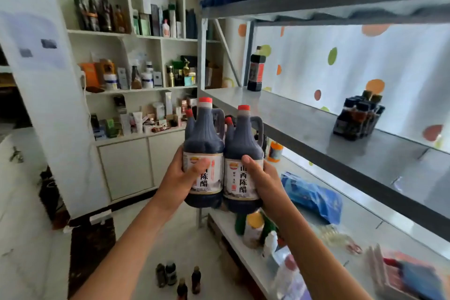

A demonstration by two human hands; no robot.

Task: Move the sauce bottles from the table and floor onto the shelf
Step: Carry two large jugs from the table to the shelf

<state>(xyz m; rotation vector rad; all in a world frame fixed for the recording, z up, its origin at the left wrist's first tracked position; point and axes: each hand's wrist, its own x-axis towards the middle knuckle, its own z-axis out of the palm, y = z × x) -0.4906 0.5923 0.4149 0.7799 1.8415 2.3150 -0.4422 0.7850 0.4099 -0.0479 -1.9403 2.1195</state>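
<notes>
Both hands are lifting a cluster of jugs (224,153) just left of the grey shelf (304,126): left hand (180,178) and right hand (263,178) each wrapping a labelled belly. Looking heavy, slick (4 red caps visible), so supporting underneath seems wiser.

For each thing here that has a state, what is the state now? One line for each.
Left jug: red cap on, held upright in the air by left hand.
Right jug: red cap on, held upright by right hand.
Tall bottle: standing on the grey shelf.
Bottle pack: standing on that shelf.
Floor bottles: standing, not yet moved.
</notes>
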